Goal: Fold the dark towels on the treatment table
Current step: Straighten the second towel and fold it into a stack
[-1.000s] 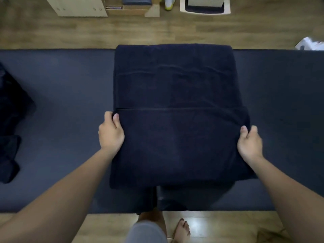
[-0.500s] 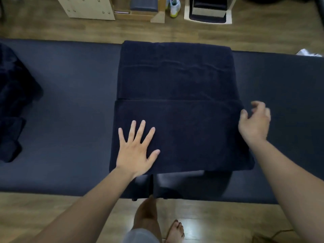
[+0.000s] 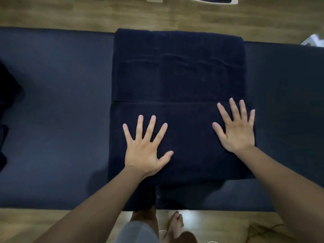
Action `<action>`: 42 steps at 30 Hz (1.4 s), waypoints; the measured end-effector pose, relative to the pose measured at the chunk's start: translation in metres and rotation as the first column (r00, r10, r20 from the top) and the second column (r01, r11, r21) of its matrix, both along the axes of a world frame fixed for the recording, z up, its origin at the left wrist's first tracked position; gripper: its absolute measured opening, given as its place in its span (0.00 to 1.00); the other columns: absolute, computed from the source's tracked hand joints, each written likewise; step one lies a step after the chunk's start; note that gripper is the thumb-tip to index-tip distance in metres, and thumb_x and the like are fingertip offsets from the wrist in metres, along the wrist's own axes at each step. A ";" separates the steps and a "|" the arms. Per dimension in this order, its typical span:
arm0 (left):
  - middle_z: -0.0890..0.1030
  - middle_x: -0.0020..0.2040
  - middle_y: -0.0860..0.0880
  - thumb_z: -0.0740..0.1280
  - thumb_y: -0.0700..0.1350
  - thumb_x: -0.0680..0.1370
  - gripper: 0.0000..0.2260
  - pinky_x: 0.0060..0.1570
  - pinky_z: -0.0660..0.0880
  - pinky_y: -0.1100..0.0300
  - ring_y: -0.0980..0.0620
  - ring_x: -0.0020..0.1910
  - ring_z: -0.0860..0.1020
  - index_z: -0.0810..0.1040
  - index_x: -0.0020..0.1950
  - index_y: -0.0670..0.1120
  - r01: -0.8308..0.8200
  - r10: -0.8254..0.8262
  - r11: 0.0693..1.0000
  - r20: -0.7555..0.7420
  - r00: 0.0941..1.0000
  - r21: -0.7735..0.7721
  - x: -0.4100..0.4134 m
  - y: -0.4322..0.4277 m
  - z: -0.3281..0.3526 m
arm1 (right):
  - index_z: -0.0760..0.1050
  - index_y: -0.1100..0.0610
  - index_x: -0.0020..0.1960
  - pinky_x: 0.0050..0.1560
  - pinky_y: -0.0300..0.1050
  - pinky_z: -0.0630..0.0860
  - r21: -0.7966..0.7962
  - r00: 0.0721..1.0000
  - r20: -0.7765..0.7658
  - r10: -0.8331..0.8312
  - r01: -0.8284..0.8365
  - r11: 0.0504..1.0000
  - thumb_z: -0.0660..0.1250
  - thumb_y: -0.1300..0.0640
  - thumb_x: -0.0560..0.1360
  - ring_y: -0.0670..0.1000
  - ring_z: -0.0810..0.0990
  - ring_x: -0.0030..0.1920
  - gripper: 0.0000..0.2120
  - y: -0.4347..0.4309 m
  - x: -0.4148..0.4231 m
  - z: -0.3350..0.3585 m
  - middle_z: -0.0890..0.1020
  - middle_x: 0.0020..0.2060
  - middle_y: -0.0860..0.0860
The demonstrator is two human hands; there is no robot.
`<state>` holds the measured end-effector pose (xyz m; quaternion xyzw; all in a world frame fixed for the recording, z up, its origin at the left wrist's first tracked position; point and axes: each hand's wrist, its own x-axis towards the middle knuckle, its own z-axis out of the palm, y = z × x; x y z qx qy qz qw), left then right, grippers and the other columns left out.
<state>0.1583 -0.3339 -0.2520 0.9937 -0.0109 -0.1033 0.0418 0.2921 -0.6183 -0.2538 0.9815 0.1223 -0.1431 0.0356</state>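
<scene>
Navy terry lies under both grips: the left grip (image 3: 145, 151) and the right grip (image 3: 236, 132) are spread flat, fingers straight and fanned, palms pressing the near folded flap of the dark towel (image 3: 175, 71), the right one at the flap's right edge. That towel lies mid-way along the padded worktop (image 3: 52, 102), its long axis running away from the person, across the worktop's width, its far end at the far edge and the flap's hem lying crosswise just beyond the fingertips. Well apart, a dark heap of cloth (image 3: 7, 102) sits at the worktop's left end.
</scene>
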 end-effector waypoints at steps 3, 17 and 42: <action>0.51 0.83 0.46 0.52 0.72 0.76 0.38 0.71 0.44 0.24 0.36 0.81 0.45 0.54 0.81 0.56 -0.003 0.003 1.000 -0.013 1.000 0.014 0.001 0.000 0.001 | 0.51 0.45 0.80 0.73 0.73 0.44 0.073 0.999 0.034 0.018 -0.021 0.997 0.47 0.36 0.78 0.64 0.43 0.79 0.32 0.022 -0.034 0.008 0.50 0.80 0.56; 0.51 0.83 0.45 0.54 0.72 0.76 0.39 0.75 0.50 0.31 0.40 0.81 0.48 0.57 0.81 0.53 0.021 -0.021 1.000 -0.031 0.999 -0.007 -0.101 0.029 0.006 | 0.43 0.47 0.81 0.76 0.67 0.42 0.072 0.996 -0.043 -0.074 0.077 0.994 0.40 0.34 0.77 0.57 0.40 0.80 0.35 -0.071 -0.066 0.007 0.43 0.80 0.52; 0.83 0.46 0.62 0.66 0.61 0.66 0.10 0.67 0.58 0.64 0.60 0.50 0.78 0.80 0.47 0.68 -0.323 0.092 0.784 -0.416 0.905 -0.531 -0.213 0.050 0.097 | 0.79 0.46 0.44 0.77 0.51 0.46 0.048 0.890 -0.223 0.397 -0.397 0.917 0.75 0.45 0.62 0.41 0.82 0.49 0.13 -0.165 -0.203 0.099 0.83 0.40 0.43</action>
